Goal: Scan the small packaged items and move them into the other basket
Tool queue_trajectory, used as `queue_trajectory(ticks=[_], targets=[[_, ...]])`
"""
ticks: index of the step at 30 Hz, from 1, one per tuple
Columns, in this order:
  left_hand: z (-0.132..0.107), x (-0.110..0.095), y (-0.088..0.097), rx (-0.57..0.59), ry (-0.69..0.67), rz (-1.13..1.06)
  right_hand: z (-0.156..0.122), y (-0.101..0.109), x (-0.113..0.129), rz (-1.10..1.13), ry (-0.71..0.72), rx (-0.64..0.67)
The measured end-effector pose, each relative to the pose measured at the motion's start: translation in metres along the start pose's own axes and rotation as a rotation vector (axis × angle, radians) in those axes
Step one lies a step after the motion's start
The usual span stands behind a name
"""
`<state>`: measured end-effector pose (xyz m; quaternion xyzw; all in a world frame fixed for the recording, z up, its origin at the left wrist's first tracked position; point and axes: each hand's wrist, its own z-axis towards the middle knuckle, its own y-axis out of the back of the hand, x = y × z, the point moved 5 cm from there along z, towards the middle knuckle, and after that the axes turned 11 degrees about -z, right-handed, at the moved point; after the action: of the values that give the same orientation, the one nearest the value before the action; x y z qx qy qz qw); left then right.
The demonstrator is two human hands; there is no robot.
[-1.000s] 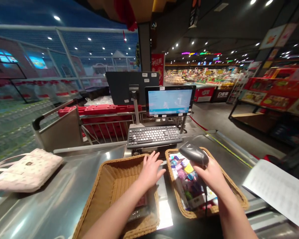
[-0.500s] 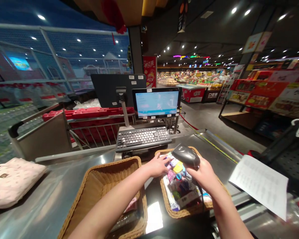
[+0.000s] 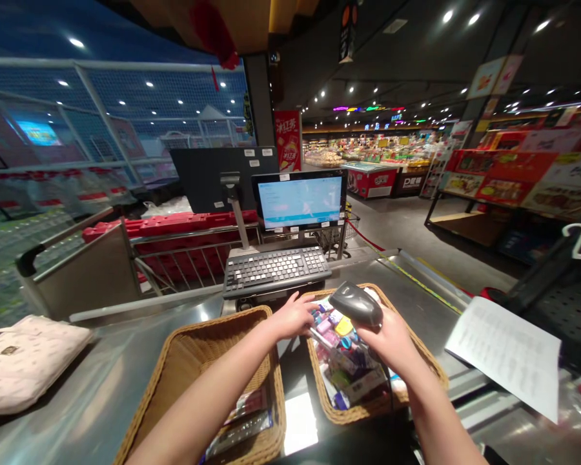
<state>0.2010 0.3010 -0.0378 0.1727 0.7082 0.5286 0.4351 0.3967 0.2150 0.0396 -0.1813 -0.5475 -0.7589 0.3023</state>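
My right hand [image 3: 385, 329] is wrapped around a black handheld barcode scanner [image 3: 356, 303], tilted above the right wicker basket [image 3: 322, 400]. Its cable hangs down over the basket's contents. Inside lie several small colourful packaged goods [image 3: 341, 326], some in clear wrapping. At the basket's left rim my left hand [image 3: 295, 315] appears to pinch a flat, pale-edged packet [image 3: 322, 339], seen nearly edge-on; the fingertips are partly hidden. Beneath my left forearm stands the left wicker basket [image 3: 174, 361], with a few flat packets [image 3: 244, 423] at its near end.
Behind the baskets are a black keyboard [image 3: 275, 268] and a lit monitor [image 3: 300, 201]. A pink bag [image 3: 29, 361] lies on the metal counter [image 3: 111, 368] at left. Printed sheets [image 3: 506, 355] lie at right. Red crates [image 3: 164, 226] stand beyond the counter.
My left hand has drawn back left from the goods to the right basket's rim, and the pale packet beside it has shifted. The scanner has moved only slightly left.
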Motion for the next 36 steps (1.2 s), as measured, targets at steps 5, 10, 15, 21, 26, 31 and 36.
queue_trajectory(ticks=[5, 10, 15, 21, 26, 31, 36], targets=[[-0.013, 0.011, -0.007, -0.084, 0.081, -0.099, 0.001, -0.004, 0.003, 0.001, 0.006, -0.009], [-0.021, 0.012, -0.012, -0.145, 0.13, -0.143, 0.001, -0.008, 0.007, -0.018, 0.003, -0.001], [-0.028, 0.012, -0.012, -0.162, 0.179, -0.198, 0.0, -0.008, 0.011, -0.031, 0.009, 0.001], [-0.038, 0.013, -0.002, -0.166, 0.2, -0.268, -0.002, -0.006, 0.012, -0.012, -0.003, -0.017], [-0.046, 0.007, 0.012, -0.21, 0.208, -0.301, -0.002, -0.007, 0.014, -0.011, -0.014, -0.016], [-0.053, 0.001, 0.029, -0.321, 0.223, -0.327, 0.001, -0.007, 0.016, -0.007, 0.0, -0.024], [-0.062, 0.001, 0.05, -0.48, 0.264, -0.317, 0.001, -0.008, 0.023, -0.031, 0.042, -0.049]])
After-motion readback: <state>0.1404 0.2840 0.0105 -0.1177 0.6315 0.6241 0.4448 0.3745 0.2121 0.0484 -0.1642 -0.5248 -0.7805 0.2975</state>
